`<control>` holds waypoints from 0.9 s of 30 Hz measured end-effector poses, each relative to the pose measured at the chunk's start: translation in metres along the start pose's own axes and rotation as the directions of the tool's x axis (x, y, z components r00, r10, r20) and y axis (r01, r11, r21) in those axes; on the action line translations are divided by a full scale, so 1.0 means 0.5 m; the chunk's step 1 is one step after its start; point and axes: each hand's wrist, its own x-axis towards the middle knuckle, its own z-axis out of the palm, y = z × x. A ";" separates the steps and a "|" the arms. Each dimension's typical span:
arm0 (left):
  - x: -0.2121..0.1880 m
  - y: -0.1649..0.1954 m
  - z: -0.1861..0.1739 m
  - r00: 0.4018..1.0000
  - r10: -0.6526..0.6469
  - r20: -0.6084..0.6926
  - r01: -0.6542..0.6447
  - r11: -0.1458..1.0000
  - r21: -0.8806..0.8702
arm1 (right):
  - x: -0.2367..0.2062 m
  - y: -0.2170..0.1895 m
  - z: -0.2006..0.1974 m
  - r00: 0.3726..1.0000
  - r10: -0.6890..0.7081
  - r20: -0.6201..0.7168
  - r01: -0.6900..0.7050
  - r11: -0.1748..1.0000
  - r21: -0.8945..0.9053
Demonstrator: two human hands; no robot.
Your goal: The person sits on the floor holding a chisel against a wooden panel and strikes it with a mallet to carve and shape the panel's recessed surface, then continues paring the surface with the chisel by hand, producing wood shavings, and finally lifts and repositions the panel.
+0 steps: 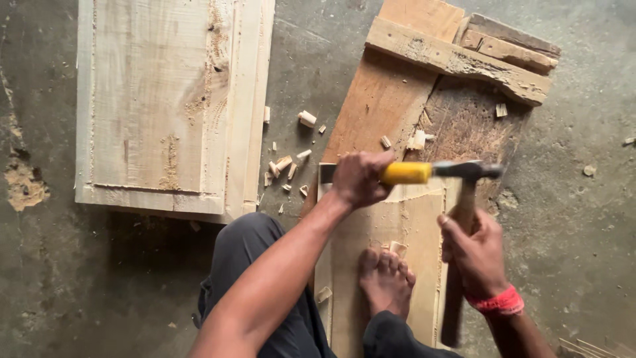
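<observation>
Two hazards, judging from the head view. Your left hand (358, 179) is wrapped tight around the yellow-handled chisel (405, 173), which lies level across the top end of the pale wood panel (361, 232). Your right hand (474, 255) is closed round the wooden shaft of the hammer (469, 171), and its steel head sits right at the chisel's butt. A glancing blow there could slide down the handle onto your left knuckles.

And the second?

Your bare foot (386, 282) is planted on that same panel, just below the chisel. If the panel kicks or the tool skips toward you, your toes are close to its path. Loose wood chips (285, 166) on the concrete floor (583, 219) could also let things shift.

What can't you make out?

Your left fist covers most of the chisel blade. A grey sliver left of your fist may be its tip, but I can't be sure, so where the edge bites is unclear. Whether the hammer head is touching the butt or just short of it, I can't tell. Your leg hides the panel's near end, and the frame crops the large raised-field panel (152, 99) and the rough planks (457, 59) at the top.
</observation>
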 end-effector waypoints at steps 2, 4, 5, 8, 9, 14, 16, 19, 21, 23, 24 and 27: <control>-0.024 0.017 0.015 0.983 -0.100 0.156 0.103 0.995 -0.015 | -0.007 0.005 -0.015 0.997 0.013 0.074 -0.003 0.991 -0.137; -0.048 0.051 0.040 0.902 -0.064 0.427 0.073 0.997 -0.004 | -0.024 0.016 -0.043 0.999 -0.019 -0.032 0.014 0.990 -0.142; -0.057 0.071 0.056 0.832 0.024 0.555 -0.035 0.999 0.011 | -0.032 0.024 -0.055 0.996 -0.037 -0.083 0.025 0.989 -0.146; -0.062 0.124 0.106 0.813 0.251 0.526 -0.247 0.966 -0.080 | -0.056 0.048 -0.086 0.950 -0.174 -0.260 0.158 0.984 -0.082; -0.047 0.128 0.120 0.827 0.260 0.498 -0.256 0.964 -0.078 | -0.060 0.054 -0.093 0.936 -0.222 -0.274 0.219 0.975 -0.045; 0.032 0.071 0.130 0.907 0.127 0.401 -0.140 0.990 0.004 | -0.064 0.060 -0.099 0.928 -0.140 -0.344 0.175 0.982 0.072; 0.046 0.043 0.115 0.911 0.071 0.407 -0.111 0.991 0.077 | -0.058 0.056 -0.094 0.948 -0.050 -0.316 0.106 0.981 0.164; 0.046 0.030 0.093 0.955 0.122 0.271 -0.136 0.990 0.033 | -0.048 0.048 -0.086 0.962 0.007 -0.274 0.050 0.978 0.202; 0.043 0.032 0.081 0.975 0.154 0.159 -0.153 0.988 -0.014 | -0.042 0.040 -0.081 0.967 -0.002 -0.256 0.059 0.975 0.216; 0.039 0.038 0.071 0.980 0.166 0.111 -0.160 0.985 -0.061 | -0.039 0.030 -0.077 0.968 -0.036 -0.247 0.098 0.965 0.243; 0.038 0.041 0.067 0.978 0.170 0.117 -0.162 0.984 -0.078 | -0.038 0.024 -0.075 0.960 -0.066 -0.273 0.135 0.961 0.243; 0.033 0.045 0.055 0.976 0.190 0.108 -0.181 0.979 -0.094 | -0.038 0.010 -0.059 0.935 -0.126 -0.332 0.217 0.943 0.252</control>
